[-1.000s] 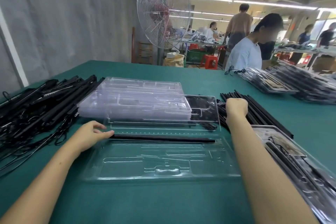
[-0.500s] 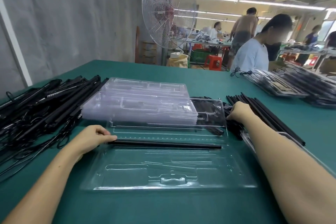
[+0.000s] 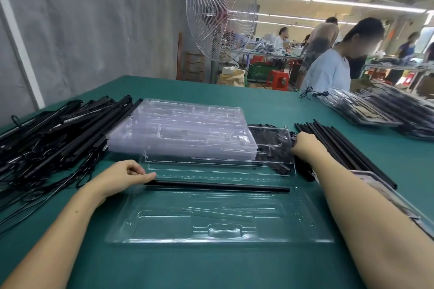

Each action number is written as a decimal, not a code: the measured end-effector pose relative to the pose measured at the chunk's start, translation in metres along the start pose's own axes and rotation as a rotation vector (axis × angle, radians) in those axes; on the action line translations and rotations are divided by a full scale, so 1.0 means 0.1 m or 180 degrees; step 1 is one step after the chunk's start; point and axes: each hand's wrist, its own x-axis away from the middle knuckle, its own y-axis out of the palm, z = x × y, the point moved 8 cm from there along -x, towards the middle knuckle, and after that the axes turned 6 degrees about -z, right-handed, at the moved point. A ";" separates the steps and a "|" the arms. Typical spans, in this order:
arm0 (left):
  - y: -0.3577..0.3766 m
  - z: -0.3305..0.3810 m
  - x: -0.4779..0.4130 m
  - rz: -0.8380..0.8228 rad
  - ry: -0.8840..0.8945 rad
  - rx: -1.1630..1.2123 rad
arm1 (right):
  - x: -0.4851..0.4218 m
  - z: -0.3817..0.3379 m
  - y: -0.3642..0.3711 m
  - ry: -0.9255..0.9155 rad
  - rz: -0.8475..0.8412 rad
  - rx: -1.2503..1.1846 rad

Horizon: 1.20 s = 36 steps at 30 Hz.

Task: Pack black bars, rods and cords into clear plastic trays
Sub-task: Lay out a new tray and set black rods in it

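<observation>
Now one black bar [image 3: 217, 186] lying flat across the open clear tray [image 3: 218, 223], long way going left to right. Left hand [image 3: 122, 177] at the bar's left end, fingertips touching it, curled a bit but not wrapped around. Right hand [image 3: 305, 145] far from that bar, reaching up and right into the pile of black rods [image 3: 340, 145], fingers hidden, so cannot tell if closed on one. Probably next: bring a rod back down to the tray.
</observation>
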 end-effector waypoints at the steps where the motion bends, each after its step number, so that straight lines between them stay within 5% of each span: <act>1: 0.00 0.00 0.00 -0.0021 0.0012 -0.0005 | 0.00 0.01 0.01 0.0000 -0.0023 0.0012; 6: -0.01 0.00 -0.01 0.0001 0.0057 0.0011 | 0.03 0.02 0.10 -0.0149 -0.0397 -0.0016; 24: 0.03 0.03 0.04 -0.0262 0.0004 -0.0106 | 0.11 0.04 0.03 0.0013 0.0075 0.0027; 32: 0.03 0.05 0.04 -0.0165 -0.0033 -0.0146 | 0.29 0.12 -0.47 0.0599 0.1064 -0.1440; 36: 0.04 0.05 0.05 -0.0258 -0.0013 -0.0184 | 0.54 -0.12 -0.61 0.0193 0.1326 -0.2386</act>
